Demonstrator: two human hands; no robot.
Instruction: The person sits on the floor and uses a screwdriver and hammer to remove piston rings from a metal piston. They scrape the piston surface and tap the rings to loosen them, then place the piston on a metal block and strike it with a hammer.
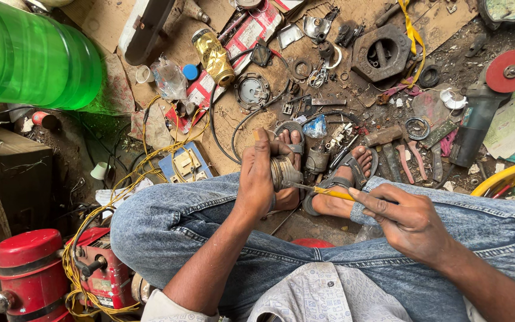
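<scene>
Metal part: a round, ribbed grey metal part [282,173] sits in the left hand, above the person's lap and in front of the sandalled feet [341,179].
Left hand: the left hand [257,179] wraps the metal part, fingers curled tight around its side, thumb along the top.
Right hand: the right hand [406,220] pinches a yellow-handled screwdriver [323,191], fingers pressed together on the handle; the tip touches the metal part.
Legs: blue jeans [210,220] cover the crossed legs beneath both hands.
Left side: a red engine-like machine [99,274] with tangled yellow wire [126,179] stands beside the left knee; a blue switch box [183,164] lies just beyond.
Floor: pliers [409,158], rings, gaskets and small metal pieces are scattered on cardboard past the feet.
Far: an angle grinder with a red disc [511,70] lies to the right, a green plastic bottle [31,56] at the upper left.
</scene>
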